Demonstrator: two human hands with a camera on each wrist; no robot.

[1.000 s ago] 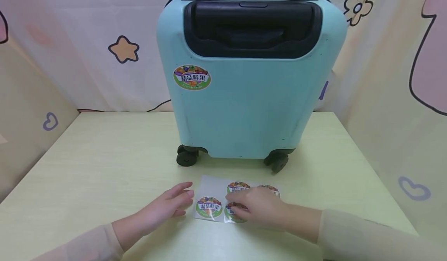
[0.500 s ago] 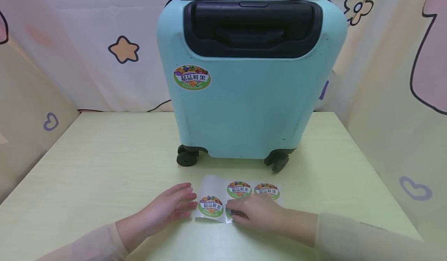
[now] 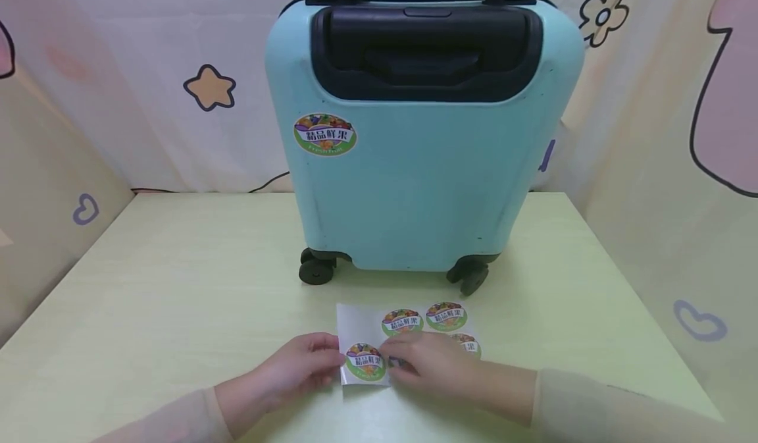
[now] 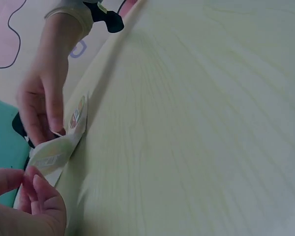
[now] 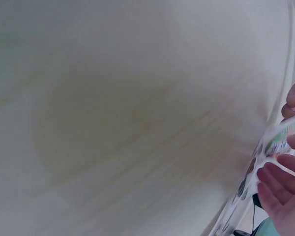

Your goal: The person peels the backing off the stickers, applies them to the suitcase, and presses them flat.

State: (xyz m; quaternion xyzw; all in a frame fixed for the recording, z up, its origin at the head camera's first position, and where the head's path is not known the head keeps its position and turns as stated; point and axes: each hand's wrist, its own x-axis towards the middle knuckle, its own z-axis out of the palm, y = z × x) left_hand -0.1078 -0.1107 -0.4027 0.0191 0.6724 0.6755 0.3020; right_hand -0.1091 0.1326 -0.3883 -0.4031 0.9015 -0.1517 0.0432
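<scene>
In the head view a white sticker sheet (image 3: 358, 319) with several oval fruit stickers is held raised in front of the suitcase. My left hand (image 3: 299, 368) pinches its left edge between thumb and fingers, beside the lower-left sticker (image 3: 365, 362). On the sheet's middle, my right hand (image 3: 435, 363) grips it with thumb and fingers, partly covering a sticker. The left wrist view shows the sheet (image 4: 51, 156) bent between both hands. A bare white patch fills its upper-left corner. Part of the sheet behind my right hand is hidden.
A light blue suitcase (image 3: 408, 180) with black wheels stands upright on the pale table (image 3: 177, 285). One oval fruit sticker (image 3: 325, 134) is on its upper left. Patterned cloth (image 3: 136, 101) hangs behind and at both sides.
My left hand has moved right and now pinches the sheet's left edge. The sheet has shifted slightly and tilted. My right hand stays at its middle.
</scene>
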